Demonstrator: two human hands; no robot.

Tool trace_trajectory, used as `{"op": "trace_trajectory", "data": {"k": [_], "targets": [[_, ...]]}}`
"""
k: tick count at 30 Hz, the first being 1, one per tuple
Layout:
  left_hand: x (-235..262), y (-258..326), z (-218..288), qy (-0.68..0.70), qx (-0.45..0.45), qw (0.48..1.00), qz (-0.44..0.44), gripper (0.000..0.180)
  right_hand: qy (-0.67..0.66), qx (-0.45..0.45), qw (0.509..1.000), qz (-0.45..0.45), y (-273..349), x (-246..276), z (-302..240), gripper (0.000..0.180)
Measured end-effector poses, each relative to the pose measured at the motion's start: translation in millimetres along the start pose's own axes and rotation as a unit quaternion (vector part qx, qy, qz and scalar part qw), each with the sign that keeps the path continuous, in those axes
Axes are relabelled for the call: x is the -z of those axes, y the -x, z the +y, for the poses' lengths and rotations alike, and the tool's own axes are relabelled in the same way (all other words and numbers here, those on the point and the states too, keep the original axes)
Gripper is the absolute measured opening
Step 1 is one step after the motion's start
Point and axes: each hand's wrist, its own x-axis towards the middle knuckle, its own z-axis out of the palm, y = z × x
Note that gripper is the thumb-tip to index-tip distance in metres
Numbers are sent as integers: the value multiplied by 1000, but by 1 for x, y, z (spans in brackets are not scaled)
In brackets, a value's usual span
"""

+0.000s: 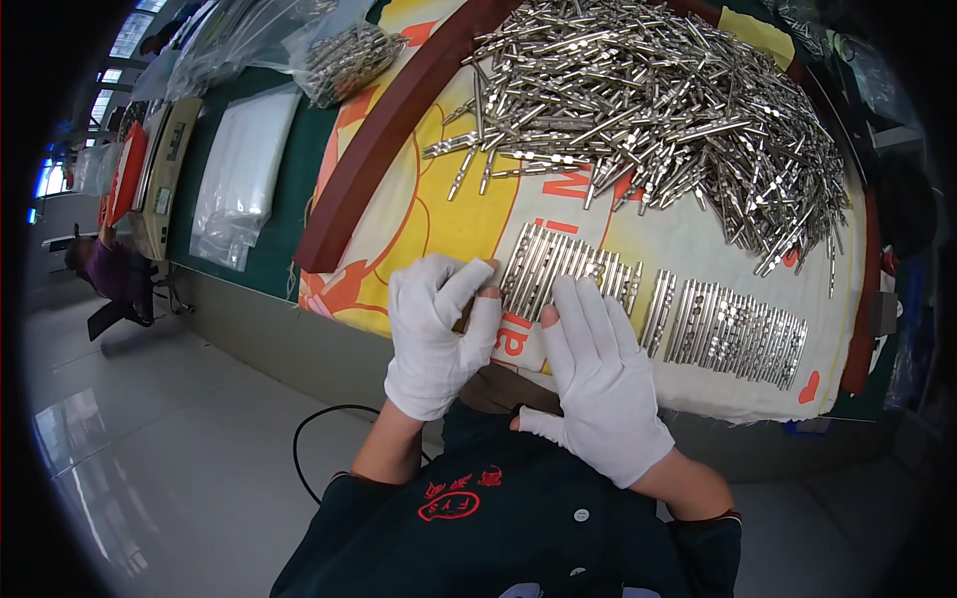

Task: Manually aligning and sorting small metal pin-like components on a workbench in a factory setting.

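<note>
Slim silvery metal rods with notched ends lie side by side in a row of rods on the patterned cloth. My left hand, in a white glove with bare fingertips, is closed at the row's left end. Its thumb and index tips come close together beside the outermost rod, and no held thing shows between them. My right hand, gloved alike, is open, its fingers stretched flat over the near ends of some rods. Right of it lie a small group of rods and a longer row.
A large heap of loose rods covers the cloth's far side. Dark red wooden bars border the cloth. At left are clear plastic bags, a bag of rods and a beige device. Another person is at far left.
</note>
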Motion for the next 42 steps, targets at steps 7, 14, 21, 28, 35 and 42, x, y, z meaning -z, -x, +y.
{"op": "trace_trajectory", "data": {"k": [7,14,21,28,35,42], "targets": [[-4,1,-2,-7,-6,1000,22,30,-11,23,1000,6,-8,2,-7,102],[-6,5,-10,40,5,999,29,35,-30,50,998,5,-22,-9,-10,98],[-10,5,-13,44,-12,998,47,42,-22,52,998,19,-12,5,-7,98],[-8,3,-9,17,-18,999,45,43,64,-90,992,65,54,22,22,96],[-10,2,-9,12,-25,999,47,43,84,-133,986,52,67,20,24,95],[-11,5,-10,20,-13,998,51,43,59,-104,991,57,53,10,17,104]]}}
